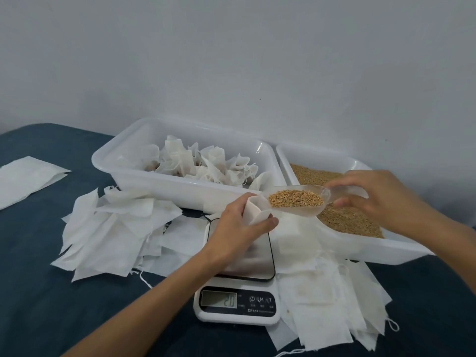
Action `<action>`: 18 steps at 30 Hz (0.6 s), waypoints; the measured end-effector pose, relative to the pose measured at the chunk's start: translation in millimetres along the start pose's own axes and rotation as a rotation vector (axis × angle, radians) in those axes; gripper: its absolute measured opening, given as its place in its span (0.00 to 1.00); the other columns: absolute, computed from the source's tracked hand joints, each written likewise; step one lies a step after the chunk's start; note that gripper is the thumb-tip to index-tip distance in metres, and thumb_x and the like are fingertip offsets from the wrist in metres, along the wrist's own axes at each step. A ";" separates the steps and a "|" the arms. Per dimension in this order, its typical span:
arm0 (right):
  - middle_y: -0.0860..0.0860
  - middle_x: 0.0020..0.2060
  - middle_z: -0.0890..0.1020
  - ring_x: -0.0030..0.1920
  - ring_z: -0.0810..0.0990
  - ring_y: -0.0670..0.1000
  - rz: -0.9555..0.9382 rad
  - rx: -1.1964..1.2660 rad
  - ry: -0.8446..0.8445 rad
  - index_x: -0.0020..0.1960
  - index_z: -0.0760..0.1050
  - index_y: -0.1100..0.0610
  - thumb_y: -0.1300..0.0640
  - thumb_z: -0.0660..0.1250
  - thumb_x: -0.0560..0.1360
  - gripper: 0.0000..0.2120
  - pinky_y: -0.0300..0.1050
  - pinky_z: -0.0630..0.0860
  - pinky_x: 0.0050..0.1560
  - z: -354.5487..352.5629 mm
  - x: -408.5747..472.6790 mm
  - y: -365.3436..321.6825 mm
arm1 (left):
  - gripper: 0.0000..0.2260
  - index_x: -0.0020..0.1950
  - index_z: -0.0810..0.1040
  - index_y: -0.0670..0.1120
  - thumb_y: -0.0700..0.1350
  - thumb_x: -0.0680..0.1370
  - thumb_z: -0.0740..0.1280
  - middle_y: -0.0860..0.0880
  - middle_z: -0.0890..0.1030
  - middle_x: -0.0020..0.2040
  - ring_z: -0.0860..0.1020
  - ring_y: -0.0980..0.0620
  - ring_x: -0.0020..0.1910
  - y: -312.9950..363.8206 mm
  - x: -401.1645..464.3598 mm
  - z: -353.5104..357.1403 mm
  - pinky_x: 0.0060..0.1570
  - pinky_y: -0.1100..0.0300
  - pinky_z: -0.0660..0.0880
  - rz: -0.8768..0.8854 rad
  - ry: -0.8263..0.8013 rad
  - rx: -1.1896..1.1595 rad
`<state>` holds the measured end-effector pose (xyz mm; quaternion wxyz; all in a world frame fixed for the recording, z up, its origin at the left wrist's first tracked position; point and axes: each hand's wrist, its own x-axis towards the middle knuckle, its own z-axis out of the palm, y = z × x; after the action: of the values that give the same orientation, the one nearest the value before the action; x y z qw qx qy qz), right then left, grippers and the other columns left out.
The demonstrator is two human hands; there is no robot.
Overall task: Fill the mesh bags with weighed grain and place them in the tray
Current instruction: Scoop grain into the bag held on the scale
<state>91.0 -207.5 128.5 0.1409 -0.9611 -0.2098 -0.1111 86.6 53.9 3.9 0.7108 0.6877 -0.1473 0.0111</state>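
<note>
Two bare forearms are showing, reaching in from the lower edge and the right edge, each ending in one of the hands: the left hand (240, 222) and the right hand (371, 195). The person is wearing no sleeves as far up as the arms are showing, and the hands are wearing no gloves. No rings, watch or bands are showing on the fingers or wrists. The fingernails are looking short and unpainted
</note>
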 end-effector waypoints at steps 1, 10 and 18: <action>0.30 0.44 0.79 0.49 0.75 0.27 0.000 -0.015 0.006 0.54 0.83 0.40 0.60 0.77 0.71 0.18 0.24 0.68 0.50 -0.5 0.7 0.1 | 0.12 0.53 0.80 0.49 0.48 0.74 0.78 0.48 0.83 0.47 0.79 0.53 0.45 -0.6 0.2 0.0 0.48 0.53 0.77 0.003 -0.004 0.004; 0.38 0.48 0.82 0.52 0.80 0.47 0.000 -0.077 0.014 0.58 0.83 0.44 0.57 0.76 0.73 0.16 0.58 0.76 0.57 -6.3 5.5 -1.0 | 0.11 0.55 0.81 0.53 0.44 0.76 0.78 0.57 0.85 0.46 0.81 0.61 0.45 -2.6 -1.0 2.0 0.45 0.70 0.74 0.035 -0.011 0.052; 0.44 0.49 0.83 0.50 0.77 0.50 -0.051 -0.171 0.057 0.60 0.83 0.48 0.58 0.75 0.74 0.16 0.53 0.73 0.54 -9.9 8.0 -4.1 | 0.13 0.56 0.81 0.53 0.43 0.75 0.79 0.57 0.86 0.46 0.82 0.64 0.45 -1.7 -1.8 3.1 0.43 0.73 0.73 0.029 -0.023 0.045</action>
<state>94.8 -204.1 140.8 0.0612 -0.9605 -0.2196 -0.1596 84.6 51.1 1.9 0.6934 0.7012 -0.1650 0.0170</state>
